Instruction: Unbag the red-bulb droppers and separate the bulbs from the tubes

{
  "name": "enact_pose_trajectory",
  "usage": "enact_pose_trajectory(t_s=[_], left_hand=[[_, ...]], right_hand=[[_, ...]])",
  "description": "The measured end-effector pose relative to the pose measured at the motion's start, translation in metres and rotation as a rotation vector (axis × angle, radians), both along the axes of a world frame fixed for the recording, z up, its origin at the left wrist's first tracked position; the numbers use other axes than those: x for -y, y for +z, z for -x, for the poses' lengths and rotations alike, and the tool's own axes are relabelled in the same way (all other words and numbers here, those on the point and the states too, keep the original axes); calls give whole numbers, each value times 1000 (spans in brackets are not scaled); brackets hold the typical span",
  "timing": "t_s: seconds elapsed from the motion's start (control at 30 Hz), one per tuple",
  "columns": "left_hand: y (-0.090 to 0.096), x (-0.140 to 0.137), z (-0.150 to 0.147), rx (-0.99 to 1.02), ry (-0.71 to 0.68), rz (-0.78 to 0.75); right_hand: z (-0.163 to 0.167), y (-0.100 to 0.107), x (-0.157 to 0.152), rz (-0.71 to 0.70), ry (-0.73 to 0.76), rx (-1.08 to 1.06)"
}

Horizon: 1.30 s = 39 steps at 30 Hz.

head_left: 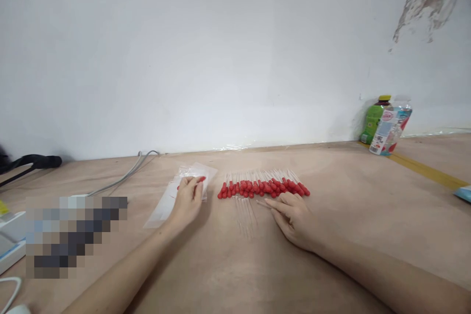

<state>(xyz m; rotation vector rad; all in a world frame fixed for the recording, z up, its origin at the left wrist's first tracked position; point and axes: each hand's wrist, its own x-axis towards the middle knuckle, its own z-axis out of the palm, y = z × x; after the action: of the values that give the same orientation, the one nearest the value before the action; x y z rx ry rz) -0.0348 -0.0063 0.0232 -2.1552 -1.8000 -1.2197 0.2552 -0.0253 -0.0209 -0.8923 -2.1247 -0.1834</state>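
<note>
My left hand (189,198) is closed in a pinch, with a small red rubber bulb (202,179) at its fingertips. Beneath that hand lie thin clear plastic bags (162,208); a bit of red shows beside the fingers there. The thumb and index finger of my right hand (294,218) grip a thin clear tube (262,203), which points left. Just beyond this hand stretches a row of droppers with red bulbs (263,186), their clear stems facing the wall. Several loose clear tubes (245,218) lie side by side between my hands.
Two bottles, one green (371,122) and one with a white label (386,132), stand by the wall (235,59) at the right. A grey cable (128,172), a black object (40,162) and a pixelated patch are at the left. Yellow tape (423,169) crosses the wooden table (221,274).
</note>
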Motion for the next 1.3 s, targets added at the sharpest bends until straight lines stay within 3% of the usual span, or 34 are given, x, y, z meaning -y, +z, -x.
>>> enact_pose_trajectory(t_s=[0.2,0.4,0.53,0.63,0.77,1.07,1.3], left_hand=[[6,-25,43,14,155,63],[-4,-24,51,-29,212,121],[0,-17,40,-144,218,18],[3,-10,21,-298,125,-75],[2,-5,-9,-409,2,-45],[-5,-23,-35,-380,78,43],[-5,-19,-34,-333,152,-36]], right_hand=[[14,7,4,62,-2,-53],[26,10,6,70,-20,-23],[28,10,10,66,-3,8],[28,12,12,83,12,36],[27,14,16,128,38,88],[22,18,18,227,89,84],[13,11,11,162,94,-41]])
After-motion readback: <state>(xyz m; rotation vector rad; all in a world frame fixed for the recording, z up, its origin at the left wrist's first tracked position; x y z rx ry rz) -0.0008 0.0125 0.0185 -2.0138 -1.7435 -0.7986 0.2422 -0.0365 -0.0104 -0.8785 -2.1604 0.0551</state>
